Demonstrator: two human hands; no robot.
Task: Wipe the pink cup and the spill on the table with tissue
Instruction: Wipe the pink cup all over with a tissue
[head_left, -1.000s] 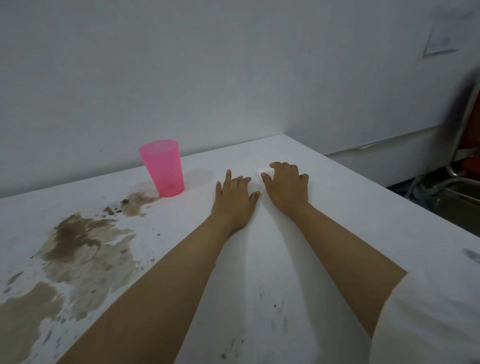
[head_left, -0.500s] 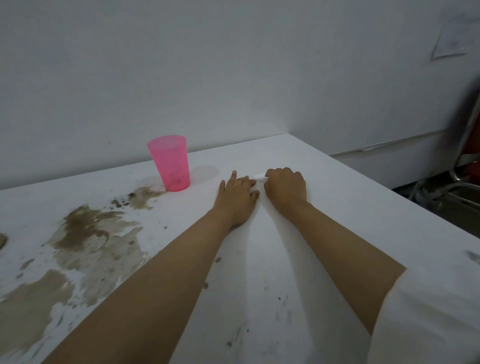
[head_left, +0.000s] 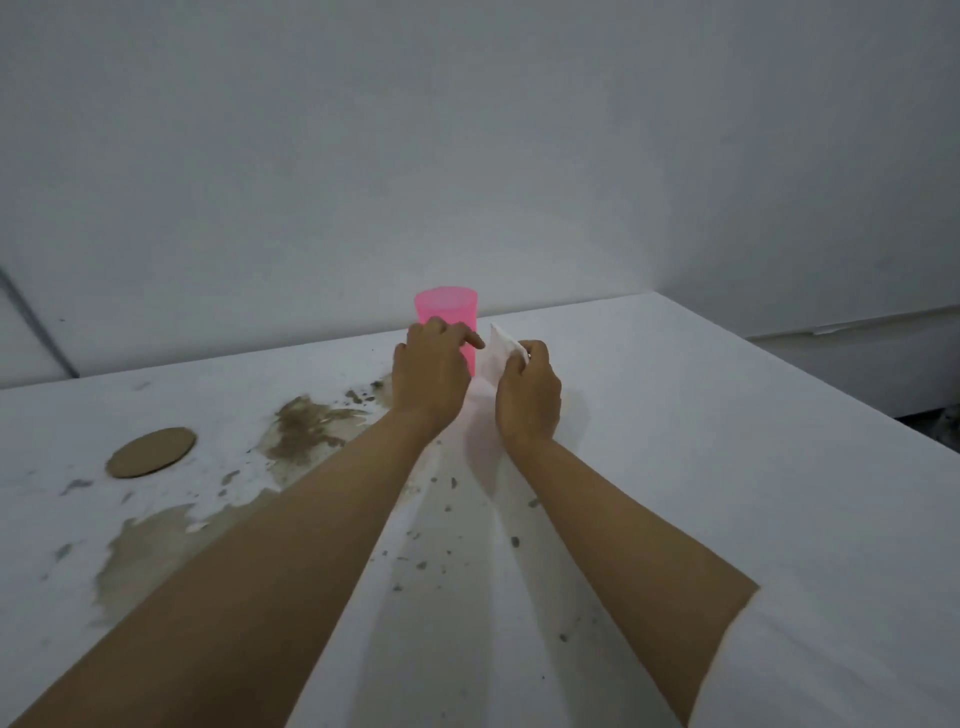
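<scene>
The pink cup (head_left: 448, 312) stands upright near the back of the white table (head_left: 701, 441), its lower part hidden behind my left hand. My left hand (head_left: 428, 371) hovers in front of the cup with fingers curled and forefinger pointing right, holding nothing that I can see. My right hand (head_left: 527, 395) is shut on a white tissue (head_left: 496, 356), which hangs from its fingers just right of the cup. A brown spill (head_left: 306, 428) spreads over the table to the left of my arms, with a second patch (head_left: 150, 551) nearer me.
A round brown coaster (head_left: 151, 451) lies on the table at the left. Small dark specks dot the surface between my forearms. A white wall rises right behind the table. The table's right edge runs diagonally at the right.
Both hands were flat on the table; now they are raised. My right hand has picked up the tissue. My left hand has moved toward the cup. The view has shifted, showing the coaster.
</scene>
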